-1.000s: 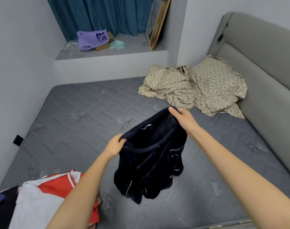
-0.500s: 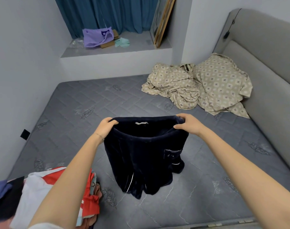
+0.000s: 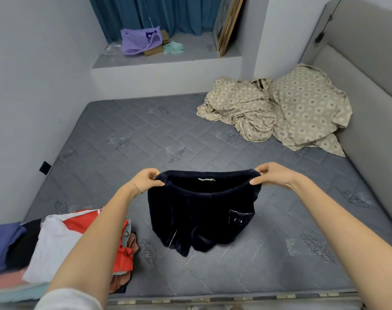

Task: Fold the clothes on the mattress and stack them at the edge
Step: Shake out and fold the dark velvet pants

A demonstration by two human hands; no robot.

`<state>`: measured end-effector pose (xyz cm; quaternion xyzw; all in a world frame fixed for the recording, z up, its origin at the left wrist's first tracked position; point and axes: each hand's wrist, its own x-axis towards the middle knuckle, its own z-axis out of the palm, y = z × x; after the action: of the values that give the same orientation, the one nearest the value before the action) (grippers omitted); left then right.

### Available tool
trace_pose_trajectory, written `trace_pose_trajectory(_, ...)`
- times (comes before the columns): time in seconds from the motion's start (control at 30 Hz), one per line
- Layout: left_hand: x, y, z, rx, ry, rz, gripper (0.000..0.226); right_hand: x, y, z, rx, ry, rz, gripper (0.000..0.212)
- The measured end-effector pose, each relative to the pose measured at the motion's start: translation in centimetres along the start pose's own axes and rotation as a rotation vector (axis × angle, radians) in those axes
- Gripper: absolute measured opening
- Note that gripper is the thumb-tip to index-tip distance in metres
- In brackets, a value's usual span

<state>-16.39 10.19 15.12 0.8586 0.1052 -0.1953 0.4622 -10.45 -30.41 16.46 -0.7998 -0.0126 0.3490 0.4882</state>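
A pair of dark navy velvety shorts (image 3: 199, 215) hangs in front of me, waistband stretched wide, legs drooping onto the grey quilted mattress (image 3: 145, 139). My left hand (image 3: 145, 179) pinches the left end of the waistband. My right hand (image 3: 272, 175) pinches the right end. A small pocket with a pale edge shows on the shorts' right side. A pile of clothes (image 3: 56, 242) in red, white, blue and pink lies at the mattress's near left corner, partly hidden by my left forearm.
Crumpled beige patterned bedding (image 3: 277, 113) fills the far right corner against the grey padded headboard (image 3: 369, 63). A window ledge (image 3: 190, 57) behind the mattress holds a purple bag (image 3: 139, 41) and leaning picture frames. Walls close in on the left.
My hands have moved further apart and lowered, pulling the waistband flat and wide; the shorts' legs have come down onto the mattress.
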Motion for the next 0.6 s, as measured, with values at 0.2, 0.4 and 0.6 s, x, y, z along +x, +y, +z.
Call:
trace_pose_trajectory(0.2,-1.2,1.6,2.4,0.069,0.219,0.064,0.023,-1.0,0.9,0.5,-0.261,0.107,-0.033,0.025)
trace_pose_trajectory(0.4,-3.7,3.7,2.3,-0.021,0.499,0.178,0.027,-2.2,-0.2,1.4,-0.171,0.33,-0.208,0.048)
trace_pose_trajectory(0.6,-7.2,7.0,0.7,-0.144,0.641,0.355,0.03,-5.2,-4.0,4.8,-0.049,0.596,-0.429,0.052)
